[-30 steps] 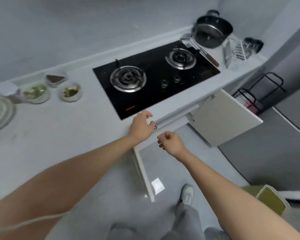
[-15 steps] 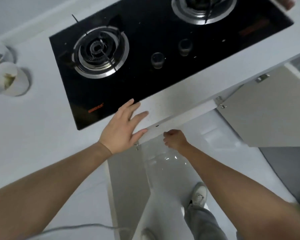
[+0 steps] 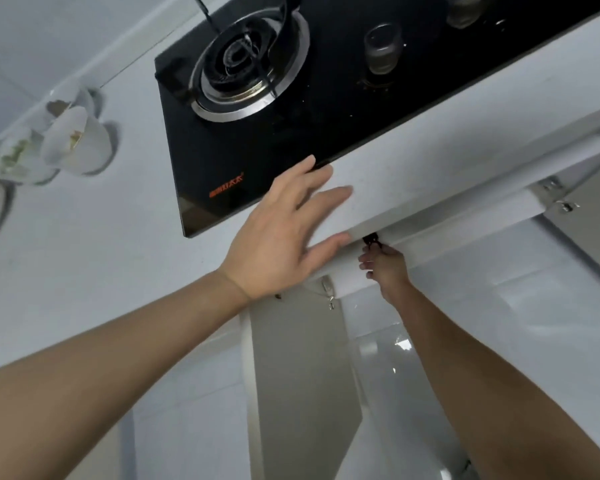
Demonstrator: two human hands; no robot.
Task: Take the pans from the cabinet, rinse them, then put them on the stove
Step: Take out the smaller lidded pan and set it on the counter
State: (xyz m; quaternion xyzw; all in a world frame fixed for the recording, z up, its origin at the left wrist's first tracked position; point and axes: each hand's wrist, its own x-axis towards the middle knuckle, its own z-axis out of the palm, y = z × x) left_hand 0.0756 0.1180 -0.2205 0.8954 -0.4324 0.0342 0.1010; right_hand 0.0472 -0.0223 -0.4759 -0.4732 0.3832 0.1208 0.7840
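Observation:
My left hand [image 3: 284, 237] lies flat on the white counter's front edge [image 3: 413, 161], fingers spread, just in front of the black glass stove [image 3: 326, 133]. My right hand [image 3: 387, 271] reaches under that edge into the open cabinet below. Its fingers curl around a small black part [image 3: 371, 240], apparently a handle end, that pokes out from under the counter. The inside of the cabinet and the pans are hidden by the counter. The stove's left burner [image 3: 246, 60] is bare.
The cabinet's left door [image 3: 302, 375] hangs open below my left wrist, and the right door [image 3: 596, 209] stands open at the right edge. Two stove knobs [image 3: 381, 46] sit right of the burner. White bowls [image 3: 77, 140] stand on the counter at left. Glossy floor [image 3: 499, 323] lies below.
My head has dropped closer to the counter. My left hand stays on the counter edge. My right hand has gone further under the edge, and a black part now shows at its fingers.

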